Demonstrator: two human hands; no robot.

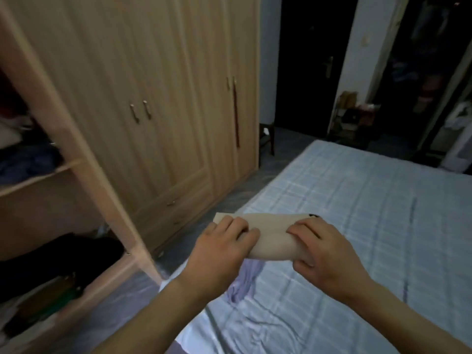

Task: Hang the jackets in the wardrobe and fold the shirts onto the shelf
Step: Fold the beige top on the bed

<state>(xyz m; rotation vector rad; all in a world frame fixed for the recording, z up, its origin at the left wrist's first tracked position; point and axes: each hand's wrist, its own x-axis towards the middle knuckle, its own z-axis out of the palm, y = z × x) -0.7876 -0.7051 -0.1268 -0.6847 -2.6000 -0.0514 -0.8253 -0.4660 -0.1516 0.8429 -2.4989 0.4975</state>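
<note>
A light wooden wardrobe stands open at left, its shelf piled with dark clothes, beside a bed where a lilac garment lies under the hands. A folded beige shirt is held above the bed's near edge, long axis running left to right. The left hand and right hand each grip one end, fingers curled over the top.

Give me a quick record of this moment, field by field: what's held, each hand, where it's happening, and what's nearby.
held item: folded beige shirt, lifted above the bed
left hand: grip on the shirt's left end
right hand: grip on the shirt's right end
bed: light blue checked sheet
also on bed: lilac garment, crumpled under the hands
wardrobe: open section at left, shelf with dark clothes
</note>
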